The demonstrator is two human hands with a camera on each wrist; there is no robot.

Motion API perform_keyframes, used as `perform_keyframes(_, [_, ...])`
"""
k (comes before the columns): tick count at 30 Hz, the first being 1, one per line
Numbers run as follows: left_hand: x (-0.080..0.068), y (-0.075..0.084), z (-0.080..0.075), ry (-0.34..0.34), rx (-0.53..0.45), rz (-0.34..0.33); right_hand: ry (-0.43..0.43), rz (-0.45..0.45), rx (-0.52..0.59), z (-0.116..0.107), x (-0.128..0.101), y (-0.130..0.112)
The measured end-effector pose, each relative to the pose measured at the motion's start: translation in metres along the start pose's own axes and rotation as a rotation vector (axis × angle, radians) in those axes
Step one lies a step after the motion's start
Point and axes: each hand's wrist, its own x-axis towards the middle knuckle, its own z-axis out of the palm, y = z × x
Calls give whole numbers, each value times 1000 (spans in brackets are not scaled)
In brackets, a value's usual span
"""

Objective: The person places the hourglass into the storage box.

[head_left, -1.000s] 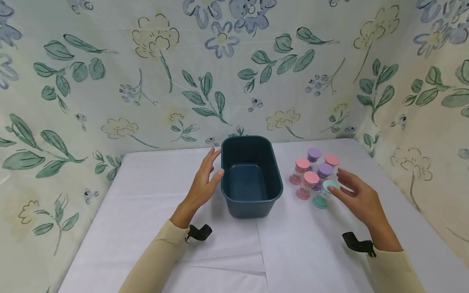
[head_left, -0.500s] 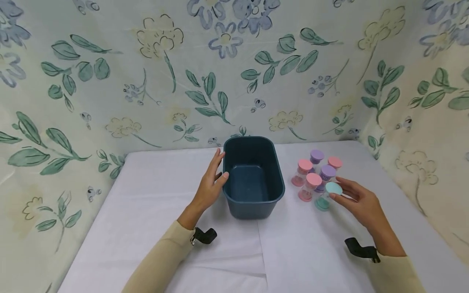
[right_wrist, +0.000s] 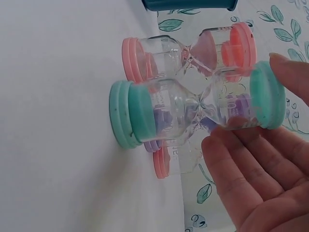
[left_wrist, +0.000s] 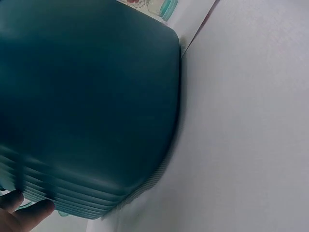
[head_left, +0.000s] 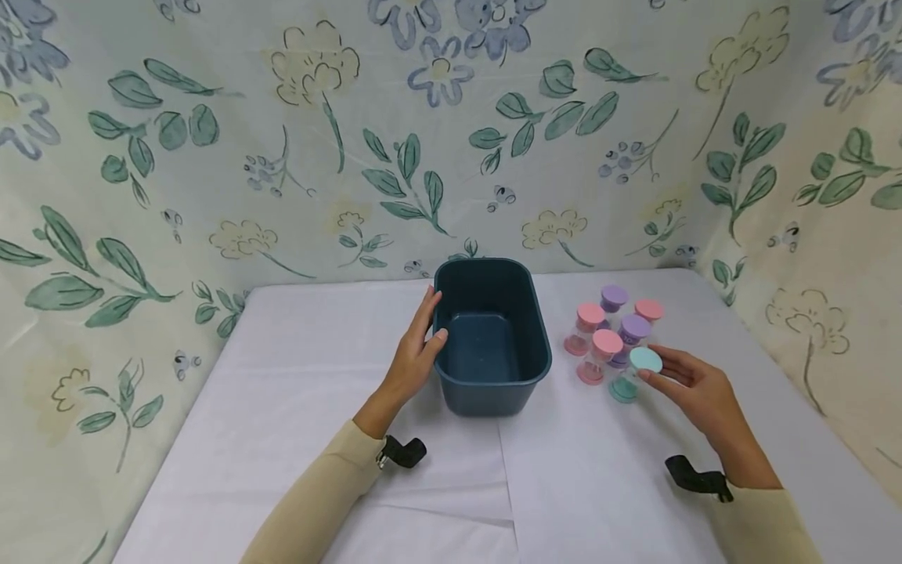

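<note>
My left hand lies along the left side of a dark teal plastic bin, fingers fairly straight at its rim. Two of its fingertips show against the bin's ribbed wall in the left wrist view. On the right, my right hand holds a sand timer with mint green caps by its upper end, thumb on one side of the top cap and fingers on the other. The mint sand timer stands upright, its base at the tablecloth.
Beside the mint timer stand several more sand timers, with pink caps and purple caps, close together right of the bin. A white cloth covers the table. Floral fabric rises behind and at the sides.
My right hand has closed in from beside the mint sand timer to grip its top. My left hand has come against the bin's side. The head view has shifted slightly.
</note>
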Motion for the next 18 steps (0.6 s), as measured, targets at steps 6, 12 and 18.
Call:
perform_keyframes(6, [2,0,1,17,20,19,2,-38,66,0,3,2])
perform_keyframes(12, [2,-1,1,21,14,21,-3,-55,115,1,4,3])
perform_keyframes(18, [1,-2,2,25,-8,26,-9,-49,93,3,3,5])
